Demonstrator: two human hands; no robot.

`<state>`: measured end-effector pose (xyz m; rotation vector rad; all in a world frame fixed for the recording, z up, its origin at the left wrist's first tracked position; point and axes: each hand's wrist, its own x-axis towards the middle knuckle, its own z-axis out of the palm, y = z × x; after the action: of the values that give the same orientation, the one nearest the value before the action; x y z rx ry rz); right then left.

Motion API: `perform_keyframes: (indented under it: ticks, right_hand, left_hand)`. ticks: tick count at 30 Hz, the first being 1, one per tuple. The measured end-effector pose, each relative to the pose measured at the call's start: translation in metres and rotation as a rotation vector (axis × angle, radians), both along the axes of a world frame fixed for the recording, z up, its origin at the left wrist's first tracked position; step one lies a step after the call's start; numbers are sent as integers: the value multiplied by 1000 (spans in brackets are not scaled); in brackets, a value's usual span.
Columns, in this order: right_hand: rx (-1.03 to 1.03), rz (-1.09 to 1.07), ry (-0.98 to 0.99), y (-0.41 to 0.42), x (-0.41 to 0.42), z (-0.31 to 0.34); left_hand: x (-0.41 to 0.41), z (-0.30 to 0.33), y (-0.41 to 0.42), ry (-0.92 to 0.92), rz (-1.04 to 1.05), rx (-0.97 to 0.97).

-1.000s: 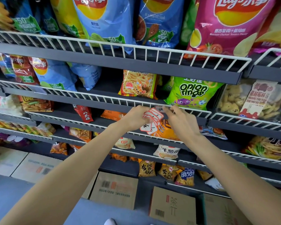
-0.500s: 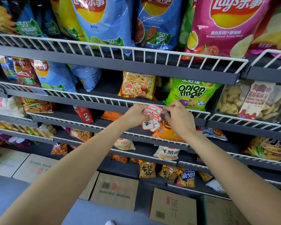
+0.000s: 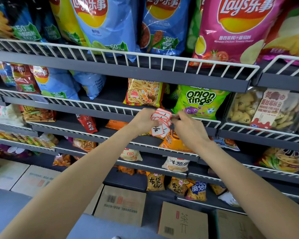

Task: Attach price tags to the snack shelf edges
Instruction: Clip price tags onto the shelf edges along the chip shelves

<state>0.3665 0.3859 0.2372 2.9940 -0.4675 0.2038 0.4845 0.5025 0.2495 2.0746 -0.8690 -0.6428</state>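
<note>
Left hand [image 3: 143, 120] grips a fanned stack of price tags [image 3: 160, 123], red-bordered white, at the wire rail [image 3: 110, 108] of the shelf below the onion rings bag [image 3: 199, 100]. Right hand [image 3: 188, 128] pinches the stack's right edge. Versus 0.5 s ago: both hands sit slightly higher, tags closer to the rail.

A shop: wire-fronted shelves [image 3: 162, 80] stocked with snack bags [image 3: 240, 28].
</note>
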Motion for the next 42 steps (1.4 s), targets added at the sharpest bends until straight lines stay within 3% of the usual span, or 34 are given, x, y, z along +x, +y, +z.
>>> perform_keyframes:
  ticks: [4, 8, 21, 31, 42]
  right_hand:
    - [482, -69, -288, -1, 6, 5]
    - [925, -44, -355, 13, 20, 26]
    - [1237, 11, -425, 128, 107, 57]
    - [1258, -103, -517, 240, 203, 52]
    - [1353, -141, -488, 290, 251, 52]
  left_hand:
    - [4, 4, 8, 54, 61, -50]
    - [7, 12, 22, 158, 105, -155]
    - [87, 33, 148, 171, 184, -362]
    - [201, 39, 256, 98, 64, -253]
    - [251, 30, 313, 84, -14, -164]
